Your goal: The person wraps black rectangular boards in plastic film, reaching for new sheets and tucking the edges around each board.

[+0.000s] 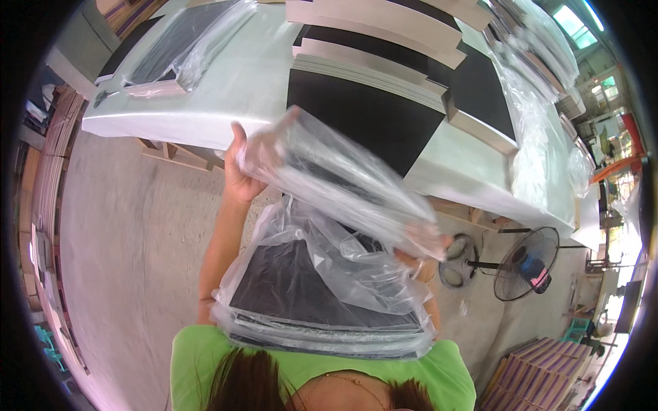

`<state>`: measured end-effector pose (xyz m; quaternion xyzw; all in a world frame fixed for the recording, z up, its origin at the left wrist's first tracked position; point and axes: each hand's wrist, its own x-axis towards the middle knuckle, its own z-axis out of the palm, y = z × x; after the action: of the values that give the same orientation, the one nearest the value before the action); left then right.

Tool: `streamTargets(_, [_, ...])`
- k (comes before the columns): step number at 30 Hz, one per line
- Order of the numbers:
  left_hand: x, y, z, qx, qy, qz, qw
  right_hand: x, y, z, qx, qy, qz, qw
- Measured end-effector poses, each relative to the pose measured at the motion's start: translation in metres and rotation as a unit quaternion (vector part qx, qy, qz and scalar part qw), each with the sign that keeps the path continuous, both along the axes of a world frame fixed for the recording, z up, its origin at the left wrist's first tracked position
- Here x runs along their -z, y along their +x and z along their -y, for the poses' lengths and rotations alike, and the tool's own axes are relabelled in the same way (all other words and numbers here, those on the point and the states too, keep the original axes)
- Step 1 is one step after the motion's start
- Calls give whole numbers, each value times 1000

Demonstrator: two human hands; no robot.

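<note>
Both hands are raised ahead of the chest and set well apart, left hand [242, 179] higher, right hand [420, 248] lower. A length of clear plastic [343, 168] spans them on a slant, motion-blurred. The left thumb stands free; the other fingers show only through film, as does much of the right hand. Cannot tell how tightly either closes. The wide spacing probably keeps the film stretched and off itself.

Below, close against the person's green shirt [452, 370], sits a bagged stack of dark boards [295, 281], loose film crumpled over its far end. The body likely steadies it, leaving both hands for the film. Whether the raised film belongs to the same bag cannot be told.

Beyond: a pale-covered table [236, 82], its edge bowed by the lens. A black board [363, 120] lies near the front; pale-edged stacks [370, 72] rest behind it, perhaps kept within reach. A wrapped pack [178, 51] lies to the left; crumpled wrapping [531, 147] lines the right side.

Room: grey concrete floor [137, 240], standing fan [526, 264] at right, piled boards [538, 377] lower right, bright windows upper right.
</note>
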<state>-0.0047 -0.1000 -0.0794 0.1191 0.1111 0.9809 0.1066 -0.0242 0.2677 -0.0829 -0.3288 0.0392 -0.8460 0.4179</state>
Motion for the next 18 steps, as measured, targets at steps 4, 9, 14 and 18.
streamTargets(4, [-11,22,-5,53,-313,-60,946,-35,-11,-10,115,-65,91,987])
streamTargets(9, [-56,11,-16,-203,-465,106,855,-89,-28,-12,399,502,41,766])
streamTargets(14, [-78,-22,-29,-504,-665,8,551,-96,-64,31,647,532,-209,505])
streamTargets(18, [-105,-40,-44,-543,-761,-29,355,-112,-78,64,743,481,-285,368])
